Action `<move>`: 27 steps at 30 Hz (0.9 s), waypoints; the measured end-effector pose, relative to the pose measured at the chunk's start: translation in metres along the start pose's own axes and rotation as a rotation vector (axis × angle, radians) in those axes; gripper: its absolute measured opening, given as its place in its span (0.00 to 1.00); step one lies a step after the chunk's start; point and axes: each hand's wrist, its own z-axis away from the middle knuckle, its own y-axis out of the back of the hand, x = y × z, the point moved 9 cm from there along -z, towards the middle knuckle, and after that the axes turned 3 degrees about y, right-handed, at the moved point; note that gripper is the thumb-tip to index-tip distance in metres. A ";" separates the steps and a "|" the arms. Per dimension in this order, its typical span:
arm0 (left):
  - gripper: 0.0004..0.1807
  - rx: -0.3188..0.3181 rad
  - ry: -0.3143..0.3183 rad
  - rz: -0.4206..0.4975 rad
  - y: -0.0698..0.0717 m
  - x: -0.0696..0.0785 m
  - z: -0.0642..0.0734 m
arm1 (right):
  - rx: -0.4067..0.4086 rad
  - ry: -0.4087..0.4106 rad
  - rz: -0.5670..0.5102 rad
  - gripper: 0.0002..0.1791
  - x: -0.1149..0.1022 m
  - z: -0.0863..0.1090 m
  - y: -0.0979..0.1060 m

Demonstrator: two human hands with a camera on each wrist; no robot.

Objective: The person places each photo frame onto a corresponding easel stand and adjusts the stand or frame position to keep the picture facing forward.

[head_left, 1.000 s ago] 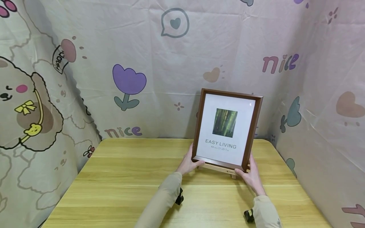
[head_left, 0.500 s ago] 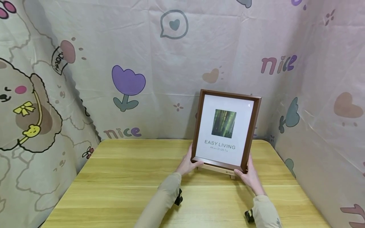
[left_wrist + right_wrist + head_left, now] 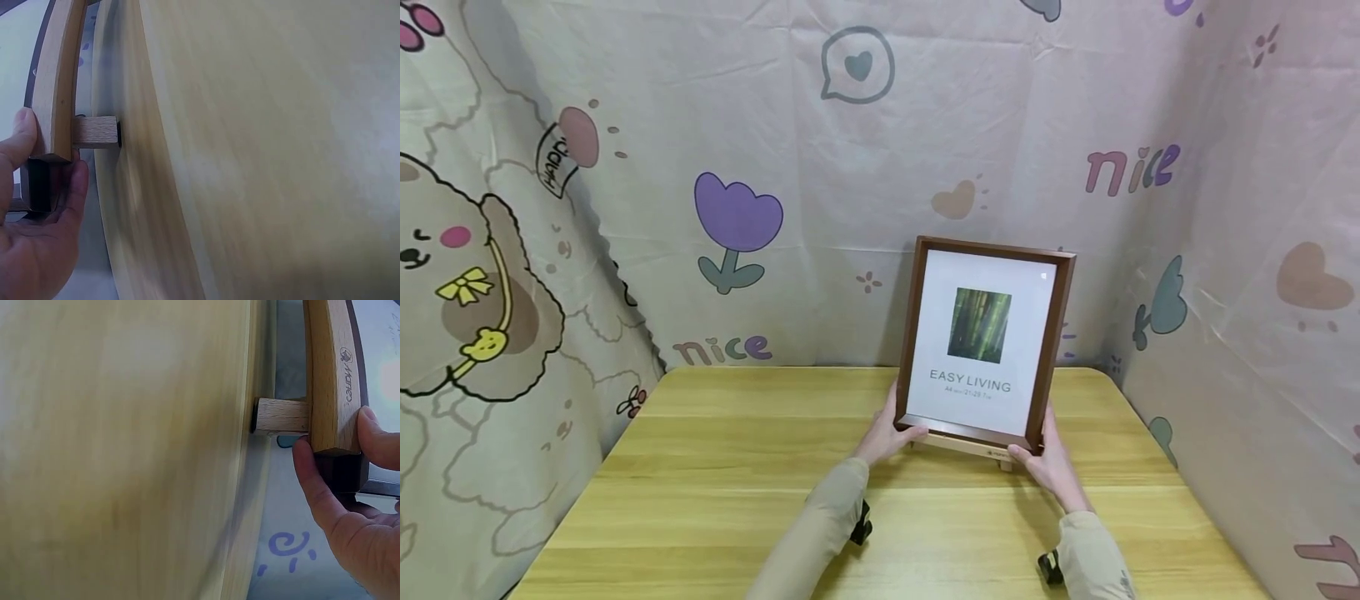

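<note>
A brown picture frame with a small bamboo print and the words "EASY LIVING" leans back on a light wooden tabletop easel. My left hand grips the lower left corner, thumb in front at the ledge and fingers behind. At the lower right corner, my right hand holds in the same way. Up close in the left wrist view, the thumb presses the end of the easel ledge, above a short square leg. A logo marks the ledge in the right wrist view. The easel's back is hidden.
The wood-grain table reaches back to a pale printed cloth, which also hangs along both sides. Dark wrist devices sit under the left sleeve and beside the right sleeve.
The picture frame and easel have shifted slightly to the left, with both hands moving along and keeping their hold on the lower corners.
</note>
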 end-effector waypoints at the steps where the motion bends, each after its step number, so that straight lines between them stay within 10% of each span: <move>1: 0.59 0.001 0.002 -0.001 0.001 -0.001 0.001 | -0.002 0.003 -0.003 0.59 0.000 0.000 -0.001; 27: 0.60 0.056 -0.020 -0.004 0.022 -0.010 0.016 | -0.007 0.049 -0.045 0.60 -0.016 -0.007 -0.019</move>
